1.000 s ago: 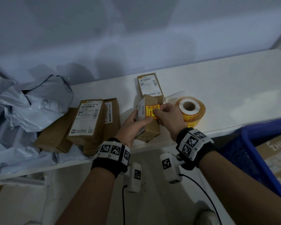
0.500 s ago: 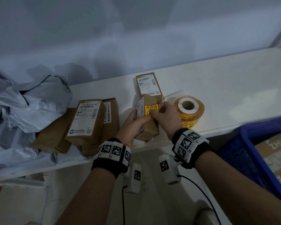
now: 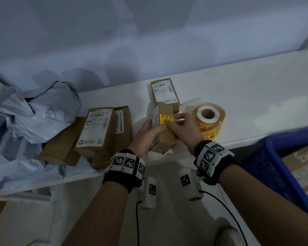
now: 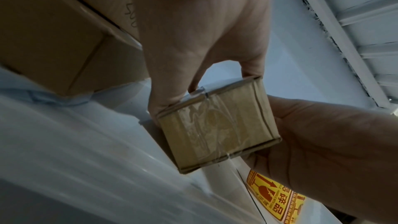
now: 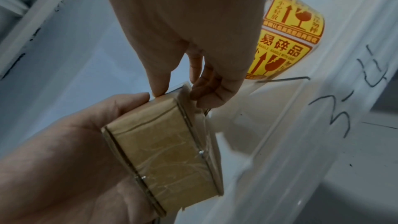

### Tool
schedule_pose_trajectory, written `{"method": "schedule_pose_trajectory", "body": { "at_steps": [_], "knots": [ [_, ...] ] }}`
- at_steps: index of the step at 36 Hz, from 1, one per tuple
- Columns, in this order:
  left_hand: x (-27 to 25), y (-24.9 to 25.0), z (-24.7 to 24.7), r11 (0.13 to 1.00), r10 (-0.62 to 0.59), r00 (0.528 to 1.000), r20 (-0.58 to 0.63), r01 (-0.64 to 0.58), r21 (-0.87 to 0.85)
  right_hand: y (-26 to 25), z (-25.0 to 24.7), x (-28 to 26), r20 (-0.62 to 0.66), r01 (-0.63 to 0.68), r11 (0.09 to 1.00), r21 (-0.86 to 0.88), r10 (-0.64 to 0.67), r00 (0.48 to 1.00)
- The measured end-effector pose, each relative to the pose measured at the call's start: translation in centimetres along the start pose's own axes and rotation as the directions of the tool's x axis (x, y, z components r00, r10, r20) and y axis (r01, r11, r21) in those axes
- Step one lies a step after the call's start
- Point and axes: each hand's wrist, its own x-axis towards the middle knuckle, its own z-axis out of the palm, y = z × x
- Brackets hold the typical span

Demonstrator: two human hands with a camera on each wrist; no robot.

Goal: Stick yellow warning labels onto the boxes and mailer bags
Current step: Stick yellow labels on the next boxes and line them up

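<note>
The small cardboard box (image 3: 164, 132) lies at the shelf's (image 3: 238, 96) front edge, long axis pointing away, gripped by the left hand (image 3: 146, 134). The right hand (image 3: 185, 128) presses straight fingers on its yellow warning label (image 3: 164, 118). Beyond stand the label roll (image 3: 209, 119) and another box (image 3: 164, 94); stacked boxes (image 3: 98, 128) lie left.

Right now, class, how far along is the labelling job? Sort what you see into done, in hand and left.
Done: no other parcel shows a sticker.
In hand: the left hand grips a small box while the right hand presses a yellow label onto it.
Left: the box behind, the box pile and the grey mailer bags show no yellow; the label roll waits beside.
</note>
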Motion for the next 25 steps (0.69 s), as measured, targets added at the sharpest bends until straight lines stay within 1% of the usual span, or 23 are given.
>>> {"method": "schedule_pose_trajectory", "body": {
  "at_steps": [6, 10, 14, 18, 23, 25],
  "knots": [
    [0.2, 0.0, 0.1, 1.0, 0.021, 0.999, -0.03, -0.021, 0.006, 0.0, 0.2, -0.2, 0.024, -0.019, 0.998, -0.066, 0.02, 0.999],
    [0.0, 0.0, -0.1, 0.999, 0.026, 0.999, -0.022, -0.025, 0.025, 0.0, 0.3, -0.3, 0.02, -0.027, 0.997, -0.066, 0.028, 0.999],
    [-0.2, 0.2, -0.3, 0.999, 0.018, 1.0, -0.015, -0.017, 0.03, 0.0, 0.4, -0.4, 0.039, -0.03, 0.999, -0.044, 0.032, 0.999],
    [-0.6, 0.6, -0.4, 1.0, 0.029, 1.0, -0.002, -0.029, 0.004, -0.5, 0.7, -0.4, 0.077, -0.036, 0.999, 0.02, 0.034, 0.996],
    [-0.9, 1.1, -0.2, 0.999, 0.014, 1.0, 0.007, -0.014, -0.051, -0.8, 1.0, -0.5, 0.112, -0.055, 0.996, 0.075, 0.047, 0.993],
    [-0.9, 1.2, 0.0, 0.999, 0.023, 1.0, 0.02, -0.023, -0.04, -0.9, 1.0, -0.5, 0.128, -0.061, 0.991, 0.118, 0.045, 0.991]
  ]
}}
